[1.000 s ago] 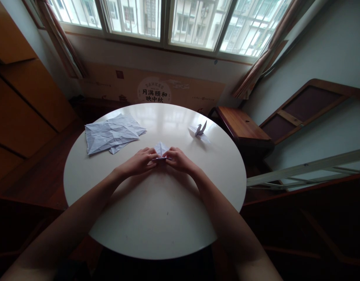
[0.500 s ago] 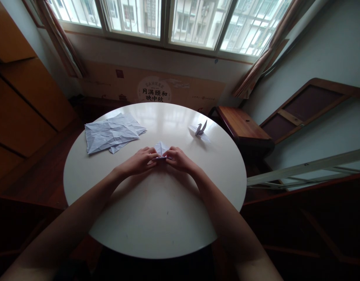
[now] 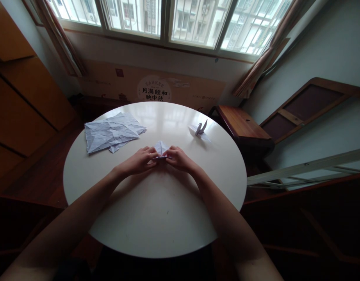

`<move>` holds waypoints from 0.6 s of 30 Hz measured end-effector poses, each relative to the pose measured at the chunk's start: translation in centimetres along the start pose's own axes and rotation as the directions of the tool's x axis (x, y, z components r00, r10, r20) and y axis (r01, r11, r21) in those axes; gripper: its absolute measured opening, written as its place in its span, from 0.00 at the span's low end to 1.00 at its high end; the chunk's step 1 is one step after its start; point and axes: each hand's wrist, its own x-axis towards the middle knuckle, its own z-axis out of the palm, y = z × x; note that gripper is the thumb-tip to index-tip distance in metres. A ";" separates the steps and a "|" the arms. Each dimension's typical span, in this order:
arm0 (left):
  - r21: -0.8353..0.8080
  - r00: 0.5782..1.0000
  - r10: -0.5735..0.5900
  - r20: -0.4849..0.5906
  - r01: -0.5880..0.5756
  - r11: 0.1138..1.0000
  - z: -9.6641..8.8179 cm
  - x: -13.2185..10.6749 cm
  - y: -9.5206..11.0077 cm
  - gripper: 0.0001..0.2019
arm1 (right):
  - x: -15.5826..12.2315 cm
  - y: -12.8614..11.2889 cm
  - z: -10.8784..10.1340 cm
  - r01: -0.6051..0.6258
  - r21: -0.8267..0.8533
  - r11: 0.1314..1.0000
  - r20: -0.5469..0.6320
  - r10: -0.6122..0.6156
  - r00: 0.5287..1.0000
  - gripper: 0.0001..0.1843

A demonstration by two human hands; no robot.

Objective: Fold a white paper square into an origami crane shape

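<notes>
A small folded piece of white paper (image 3: 161,148) lies near the middle of the round white table (image 3: 156,218). My left hand (image 3: 138,162) pinches its left side and my right hand (image 3: 178,159) pinches its right side, fingertips pressed together on the fold. Both hands rest on the tabletop. A finished white paper crane (image 3: 200,129) stands on the table to the far right of my hands. A stack of creased white paper sheets (image 3: 112,132) lies at the far left.
A brown wooden stool (image 3: 241,127) stands beside the table at the right. Wooden cabinets (image 3: 18,97) line the left wall. A cardboard panel with printed characters (image 3: 153,89) leans under the window. Wooden frames (image 3: 309,105) lean against the right wall.
</notes>
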 end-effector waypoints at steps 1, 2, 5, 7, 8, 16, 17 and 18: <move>0.000 1.000 0.001 0.001 -0.001 1.000 0.0 0.0 0.0 0.12 | 0.0 0.0 0.0 0.002 0.002 1.000 -0.001 -0.002 1.000 0.08; -0.002 1.000 0.003 0.000 -0.003 1.000 0.0 0.0 0.0 0.12 | 0.0 0.0 0.0 0.004 0.003 1.000 -0.003 -0.004 1.000 0.07; -0.005 1.000 0.011 -0.002 -0.011 1.000 0.0 0.0 -0.1 0.13 | 0.0 0.1 0.0 0.008 0.008 1.000 -0.005 -0.008 1.000 0.07; -0.006 1.000 0.015 -0.005 -0.016 1.000 0.1 0.0 -0.1 0.13 | 0.0 0.1 0.0 0.006 0.006 1.000 -0.005 -0.006 1.000 0.07; -0.007 1.000 0.016 -0.006 -0.017 1.000 0.1 0.0 -0.2 0.13 | 0.0 0.0 0.0 0.005 0.004 1.000 -0.005 -0.005 1.000 0.07; -0.020 1.000 0.008 0.003 -0.008 1.000 0.2 -0.1 -0.3 0.14 | 0.0 -0.3 -0.2 -0.006 0.001 1.000 0.011 0.006 1.000 0.07; -0.019 1.000 0.006 0.004 -0.006 1.000 0.2 -0.1 -0.3 0.14 | 0.0 -0.3 -0.3 -0.005 0.001 1.000 0.011 0.005 1.000 0.07; -0.019 1.000 0.006 0.005 -0.006 1.000 0.2 0.0 -0.3 0.14 | 0.0 -0.3 -0.3 -0.004 -0.001 1.000 0.010 0.004 1.000 0.07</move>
